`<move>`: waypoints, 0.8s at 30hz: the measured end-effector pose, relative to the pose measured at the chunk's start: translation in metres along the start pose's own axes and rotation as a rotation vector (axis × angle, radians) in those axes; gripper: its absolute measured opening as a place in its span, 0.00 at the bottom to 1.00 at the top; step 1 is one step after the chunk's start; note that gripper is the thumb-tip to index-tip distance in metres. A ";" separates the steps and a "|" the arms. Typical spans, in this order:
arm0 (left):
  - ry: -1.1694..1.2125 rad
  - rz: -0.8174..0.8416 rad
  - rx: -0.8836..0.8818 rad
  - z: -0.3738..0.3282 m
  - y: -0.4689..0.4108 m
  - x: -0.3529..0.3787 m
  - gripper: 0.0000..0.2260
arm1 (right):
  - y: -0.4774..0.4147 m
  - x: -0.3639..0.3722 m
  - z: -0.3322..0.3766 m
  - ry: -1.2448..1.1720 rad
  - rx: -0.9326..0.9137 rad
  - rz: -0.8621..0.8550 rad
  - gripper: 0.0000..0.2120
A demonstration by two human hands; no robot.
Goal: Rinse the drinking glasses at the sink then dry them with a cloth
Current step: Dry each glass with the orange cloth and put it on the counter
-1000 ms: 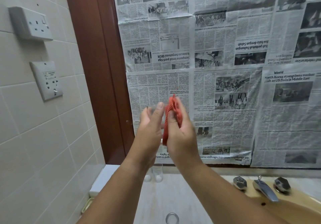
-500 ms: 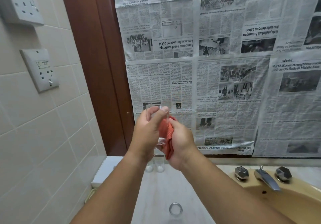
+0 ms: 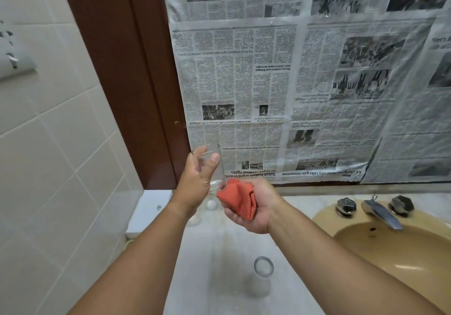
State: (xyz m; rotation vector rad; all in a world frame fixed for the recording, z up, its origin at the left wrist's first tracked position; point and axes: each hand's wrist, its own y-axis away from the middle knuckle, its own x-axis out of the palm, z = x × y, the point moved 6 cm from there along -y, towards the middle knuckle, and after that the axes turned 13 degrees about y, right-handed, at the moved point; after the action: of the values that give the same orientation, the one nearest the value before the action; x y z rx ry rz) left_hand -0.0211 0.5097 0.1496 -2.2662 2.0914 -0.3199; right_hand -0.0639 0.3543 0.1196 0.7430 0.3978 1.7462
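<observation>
Two hands were raised in front of you, above the pale counter [image 3: 219, 246]. Your left hand [image 3: 199, 180] held a clear drinking glass [image 3: 216, 171] upright, with the thumb near the rim and the fingers curled round the far side. Your right hand [image 3: 253, 208], palm up, gripped a bunched orange cloth [image 3: 239, 198], and the cloth touched the thick base of the glass.

Both hands were well apart from the newspaper [image 3: 292, 82] behind them and from the tiled wall [image 3: 61, 168] at your left. The rim of the yellow sink [image 3: 353, 226] ran just beside your right forearm, with the tap [image 3: 380, 213] further back. A second glass [image 3: 262, 275] stood on the counter between your forearms, well below the hands.

The held glass looked transparent, and the print showed through it. I could not tell if drops were on it.
</observation>
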 end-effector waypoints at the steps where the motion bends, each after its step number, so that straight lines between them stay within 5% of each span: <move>1: -0.023 0.019 -0.039 0.012 -0.003 -0.006 0.32 | -0.007 -0.007 -0.005 -0.023 0.014 -0.030 0.13; 8: -0.490 0.077 -0.296 0.111 -0.026 -0.049 0.30 | -0.060 -0.036 -0.057 -0.131 0.159 -0.245 0.16; 15: -0.941 0.186 -0.204 0.165 -0.047 -0.051 0.29 | -0.097 -0.039 -0.085 -0.156 0.214 -0.339 0.13; 24: -1.074 0.225 -0.157 0.194 -0.067 -0.056 0.37 | -0.135 -0.047 -0.097 -0.194 0.253 -0.357 0.17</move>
State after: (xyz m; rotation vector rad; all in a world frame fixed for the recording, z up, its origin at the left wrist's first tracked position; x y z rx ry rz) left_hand 0.0756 0.5497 -0.0355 -1.5876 1.7073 0.8872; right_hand -0.0215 0.3610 -0.0477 0.9498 0.5863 1.2910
